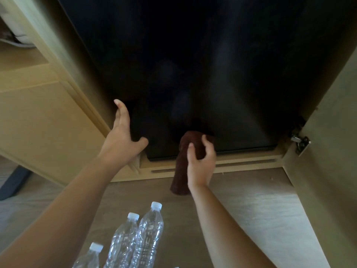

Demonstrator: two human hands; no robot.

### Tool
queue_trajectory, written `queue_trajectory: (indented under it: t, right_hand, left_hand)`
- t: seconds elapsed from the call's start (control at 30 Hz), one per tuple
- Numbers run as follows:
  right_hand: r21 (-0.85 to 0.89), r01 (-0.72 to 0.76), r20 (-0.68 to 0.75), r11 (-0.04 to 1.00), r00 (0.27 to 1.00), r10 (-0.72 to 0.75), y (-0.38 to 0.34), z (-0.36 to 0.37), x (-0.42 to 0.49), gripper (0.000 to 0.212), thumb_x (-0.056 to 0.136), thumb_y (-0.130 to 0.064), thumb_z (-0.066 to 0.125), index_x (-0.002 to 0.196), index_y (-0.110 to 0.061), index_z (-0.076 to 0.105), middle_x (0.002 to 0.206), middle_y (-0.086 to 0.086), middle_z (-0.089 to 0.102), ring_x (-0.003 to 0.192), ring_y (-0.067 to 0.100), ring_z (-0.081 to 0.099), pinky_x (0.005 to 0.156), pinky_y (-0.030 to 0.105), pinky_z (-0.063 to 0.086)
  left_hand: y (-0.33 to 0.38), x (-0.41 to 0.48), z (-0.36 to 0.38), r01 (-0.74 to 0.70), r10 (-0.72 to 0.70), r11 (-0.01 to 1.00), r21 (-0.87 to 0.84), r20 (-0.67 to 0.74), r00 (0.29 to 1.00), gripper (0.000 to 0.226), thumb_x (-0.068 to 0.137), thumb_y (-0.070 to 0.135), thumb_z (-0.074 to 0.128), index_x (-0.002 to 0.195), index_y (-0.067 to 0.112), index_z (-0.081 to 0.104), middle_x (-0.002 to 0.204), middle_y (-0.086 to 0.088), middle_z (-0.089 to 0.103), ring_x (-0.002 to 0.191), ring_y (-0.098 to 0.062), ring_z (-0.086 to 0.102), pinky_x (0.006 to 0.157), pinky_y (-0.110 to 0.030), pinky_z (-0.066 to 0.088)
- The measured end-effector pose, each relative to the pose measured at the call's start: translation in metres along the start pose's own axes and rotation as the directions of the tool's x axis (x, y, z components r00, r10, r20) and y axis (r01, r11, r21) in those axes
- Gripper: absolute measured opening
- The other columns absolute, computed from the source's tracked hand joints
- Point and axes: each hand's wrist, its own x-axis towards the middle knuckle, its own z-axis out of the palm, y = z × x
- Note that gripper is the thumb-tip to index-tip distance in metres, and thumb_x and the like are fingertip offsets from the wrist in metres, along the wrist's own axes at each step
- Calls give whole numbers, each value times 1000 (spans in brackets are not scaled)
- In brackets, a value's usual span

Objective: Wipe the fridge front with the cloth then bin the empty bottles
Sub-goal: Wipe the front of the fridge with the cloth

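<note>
Three clear bottles stand close by on the floor. Farther on, the right hand grips the brown cloth low on the black fridge front. The left hand is open and touches its left edge.

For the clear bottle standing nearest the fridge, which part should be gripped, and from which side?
Take the bottle by its shoulder just below the white cap, coming from above and from the picture's right. It stands upright with the cap pointing up. Its right flank faces open floor, while a second bottle crowds its left. The right hand holds the cloth; the left hand holds nothing.
</note>
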Motion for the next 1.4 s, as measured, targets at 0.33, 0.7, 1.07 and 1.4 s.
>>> queue_trajectory:
  t: [0.33,0.7,1.07,1.4]
  right_hand:
    - [-101,95,-78,990,992,-103,-1,-44,30,33,82,-18,67,113,-15,58,111,-3,57,105,9,52,86,7,36]
    - [-251,85,-85,964,990,-110,6,-88,59,34,86,-19,60,119,-15,51,119,6,55,110,19,52,89,24,38]
    - [-284,171,52,943,985,-163,14,-63,40,32,84,-19,64,114,-15,55,116,6,56,99,8,49,71,-9,28]
    - [-294,47,-191,955,976,-107,22,-137,92,34,84,-15,62,118,-12,55,120,10,57,113,23,52,93,26,39]
  left_hand:
    - [3,-3,-1,20,-21,999,35,13,1000,109,85,17,63,137,33,-32,157,7,-3,125,-24,43,83,-23,38]
    - [4,-4,2,30,-30,999,33,2,1000,111,85,16,63,135,35,-34,157,7,-3,123,-25,45,80,-25,40]
    - [-3,-1,1,-5,5,1000,-13,7,1000,114,84,15,63,130,45,-36,156,10,3,132,-20,36,91,-32,41]
    - [-4,0,3,-25,25,1000,-8,-3,1000,113,83,20,64,130,46,-36,156,11,5,133,-17,35,96,-32,40]
